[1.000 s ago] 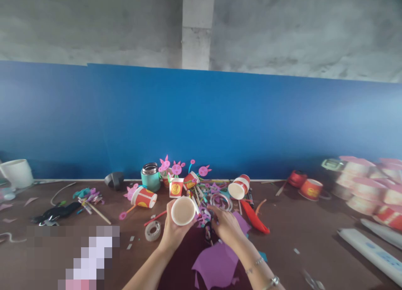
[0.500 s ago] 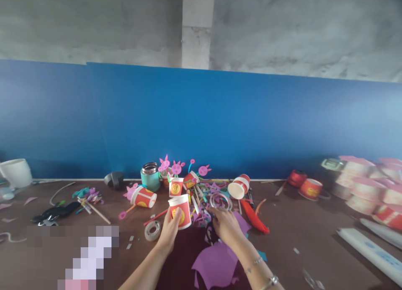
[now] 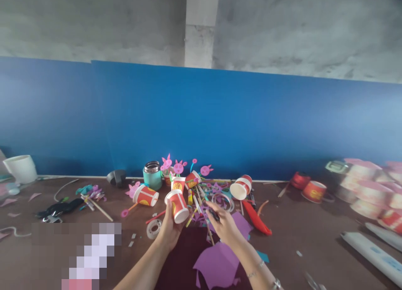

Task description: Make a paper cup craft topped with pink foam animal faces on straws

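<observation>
My left hand [image 3: 171,229] is closed round a red-and-white paper cup [image 3: 178,207], tilted with its base towards me and lower right. To its right, my right hand [image 3: 224,223] is closed on a small black-handled tool [image 3: 214,215]; its working end is too blurred to make out. Behind the held cup stands another paper cup [image 3: 178,183]. Beneath my right hand lie purple foam scraps and a thin stick [image 3: 210,234]. A purple foam sheet [image 3: 216,265] with a cut edge lies nearest me.
Pink animal-face cutouts [image 3: 179,167] stand on straws by a teal flask [image 3: 152,177]. A tape roll [image 3: 153,229] lies to the left, a red pouch-like piece [image 3: 256,218] to the right. Stacked cups [image 3: 361,189] and a power strip [image 3: 370,256] occupy the far right.
The cup in my left hand has turned and tipped, so its base now faces me. My right hand has lifted a dark tool from the scraps and turned towards the cup.
</observation>
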A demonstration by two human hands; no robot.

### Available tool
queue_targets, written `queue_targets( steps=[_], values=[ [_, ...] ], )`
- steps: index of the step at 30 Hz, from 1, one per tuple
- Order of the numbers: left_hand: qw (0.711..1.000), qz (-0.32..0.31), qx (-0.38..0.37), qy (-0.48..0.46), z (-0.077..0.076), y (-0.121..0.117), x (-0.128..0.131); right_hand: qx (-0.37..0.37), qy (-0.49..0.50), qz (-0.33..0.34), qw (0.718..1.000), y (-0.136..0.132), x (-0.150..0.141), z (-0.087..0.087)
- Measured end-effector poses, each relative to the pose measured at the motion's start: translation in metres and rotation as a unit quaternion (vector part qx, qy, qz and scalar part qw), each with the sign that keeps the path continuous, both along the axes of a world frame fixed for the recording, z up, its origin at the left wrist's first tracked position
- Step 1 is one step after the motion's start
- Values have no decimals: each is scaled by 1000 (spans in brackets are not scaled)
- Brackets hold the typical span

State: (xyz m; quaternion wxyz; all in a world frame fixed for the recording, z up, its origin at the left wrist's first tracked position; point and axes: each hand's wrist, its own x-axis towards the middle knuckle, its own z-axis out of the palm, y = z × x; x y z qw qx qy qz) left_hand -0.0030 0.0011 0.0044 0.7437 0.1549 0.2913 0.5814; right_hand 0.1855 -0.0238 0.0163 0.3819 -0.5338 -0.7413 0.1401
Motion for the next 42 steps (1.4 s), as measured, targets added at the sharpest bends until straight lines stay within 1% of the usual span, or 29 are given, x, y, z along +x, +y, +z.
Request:
queue_targets(
  steps=[3, 6, 10, 19, 25, 28, 30, 33, 35, 36, 37, 38, 39, 41, 42],
  values=[
    [999, 33, -14, -41, 1, 3, 1, 23, -54, 0, 998, -15, -17, 10],
    [995, 76, -7, -62, 0, 4, 2, 40, -137, 3, 990, -28, -35, 14],
    [994, 77, -10, -77, 0, 1, 4, 47, -203, -13, 978, -34, -48, 13],
    [993, 59, -24, -97, 0, 0, 7, 44, -232, -10, 972, -33, -53, 13],
    [995, 60, -19, -80, -3, 0, 7, 26, -230, -11, 973, -34, -55, 13],
    [996, 65, -4, -62, -3, 1, 9, 2, -209, -16, 978, -33, -56, 9],
    [996, 68, 4, -50, -2, 1, 11, -17, -164, -29, 986, -31, -56, 4],
    [997, 60, 12, -36, 0, 0, 12, -68, -45, -41, 996, -28, -57, -2],
    [997, 58, 26, -36, -1, 0, 12, -134, 57, -19, 989, -26, -58, -3],
    [997, 60, 33, -38, -1, -1, 12, -175, 109, 0, 978, -25, -57, -2],
    [997, 62, 39, -39, -1, -1, 12, -220, 165, 20, 961, -25, -57, -1],
    [996, 65, 45, -39, -1, -1, 12, -268, 225, 35, 936, -24, -56, 2],
    [996, 66, 51, -40, -1, -2, 12, -321, 290, 43, 901, -23, -55, 4],
    [995, 57, 68, -41, -1, -2, 12, -431, 405, 50, 805, -21, -53, 8],
    [995, 52, 77, -43, -1, -2, 11, -472, 444, 52, 760, -20, -53, 10]
  ],
)
